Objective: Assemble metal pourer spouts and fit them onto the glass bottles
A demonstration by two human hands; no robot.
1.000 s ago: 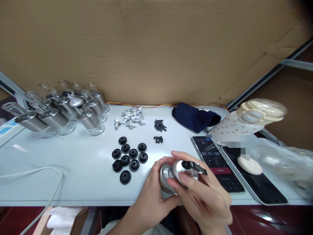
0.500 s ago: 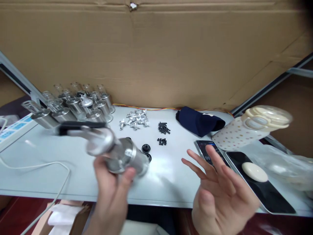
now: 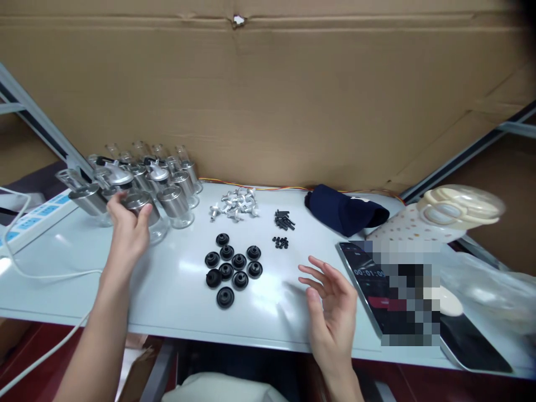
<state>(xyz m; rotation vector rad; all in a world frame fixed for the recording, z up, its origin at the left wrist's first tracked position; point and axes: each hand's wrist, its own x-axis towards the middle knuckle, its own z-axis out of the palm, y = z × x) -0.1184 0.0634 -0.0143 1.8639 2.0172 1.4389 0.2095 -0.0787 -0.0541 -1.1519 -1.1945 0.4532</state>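
Head view, left hand (image 3: 128, 231): wrapped around the steel sleeve of a capped bottle (image 3: 142, 205) at the left of the frame, thumb on one side and fingers on the other; from where I stand, I can't tell whether its foot rests fully on the bench (image 3: 184, 307).
Right hand (image 3: 335, 307): well apart from the left, holding nothing, fingers loosely curled, right of lower centre.
Finished-looking, I'd judge: two bottles wearing silver spouted tops (image 3: 120, 177), the gripped one and a second capped bottle (image 3: 172, 200) just to its right.
Left over, I'd judge: most of it; the other bottles (image 3: 87, 198) I can make out in that left cluster have bare necks, and the small parts lie loose.
Bottles: brushed-looking steel around clear glass, narrow necks, round glass feet.
Black discs (image 3: 225, 297): ten, grouped near the centre, round and stepped, with raised hubs and a matt, rubbery look.
Silver fittings (image 3: 237, 204): flanged and stemmed, heaped above the discs.
Black rods (image 3: 285, 219): short, straight, crisscrossed, right of the fittings.
Black rings (image 3: 280, 242): tiny, clustered just below the rods.
Right side: soft navy cloth (image 3: 345, 209), a spotted drinking bottle (image 3: 397, 223) and a glossy phone (image 3: 360, 262), partly pixelated.
Backdrop: creased brown cardboard (image 3: 293, 100) across the upper frame.
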